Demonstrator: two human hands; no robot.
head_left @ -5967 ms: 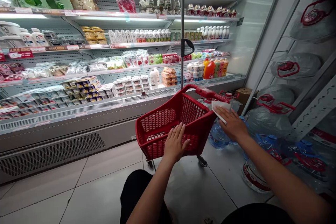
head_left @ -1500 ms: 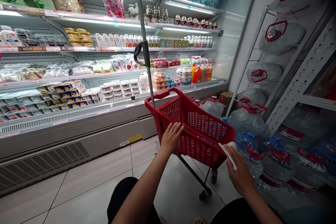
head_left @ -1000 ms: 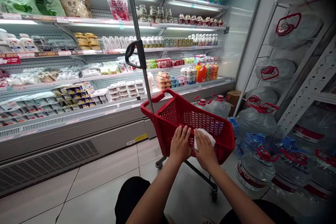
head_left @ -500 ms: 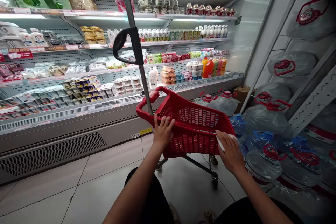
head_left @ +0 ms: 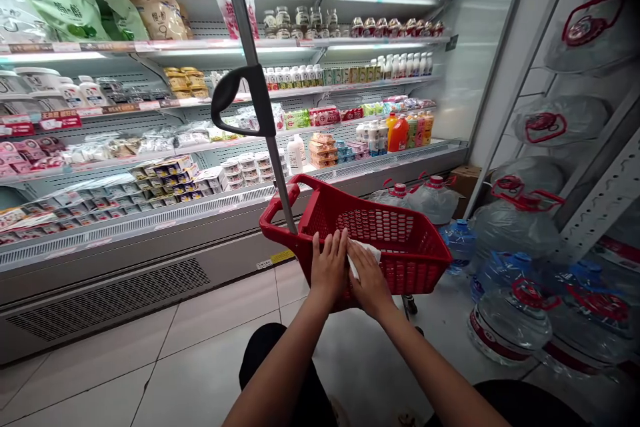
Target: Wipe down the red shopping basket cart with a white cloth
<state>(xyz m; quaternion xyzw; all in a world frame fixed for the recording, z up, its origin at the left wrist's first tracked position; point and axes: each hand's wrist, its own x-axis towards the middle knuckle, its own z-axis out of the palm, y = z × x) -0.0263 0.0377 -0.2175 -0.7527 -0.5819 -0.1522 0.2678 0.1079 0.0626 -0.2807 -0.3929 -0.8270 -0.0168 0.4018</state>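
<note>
A red plastic shopping basket (head_left: 410, 275) with perforated walls sits on a wheeled frame in front of me. My left hand (head_left: 330, 272) lies on its near rim with the fingers stretched out. Right beside it, my right hand (head_left: 369, 280) presses a folded white cloth (head_left: 371, 251) against the same rim. Most of the cloth is hidden under the fingers, and the hands touch or nearly touch. A grey metal pole (head_left: 283, 177) with a black loop handle (head_left: 257, 103) rises at the basket's left end.
An open refrigerated display case (head_left: 230, 227) with dairy goods and drinks spans the back. Large water jugs (head_left: 513, 323) with red handles crowd the floor at right, beside a metal rack (head_left: 600, 207). Smaller blue-tinted bottles (head_left: 457, 240) stand near the basket's far end.
My right hand has slid left along the near rim with the white cloth, from the basket's right end to beside my left hand. My left hand has shifted slightly right.
</note>
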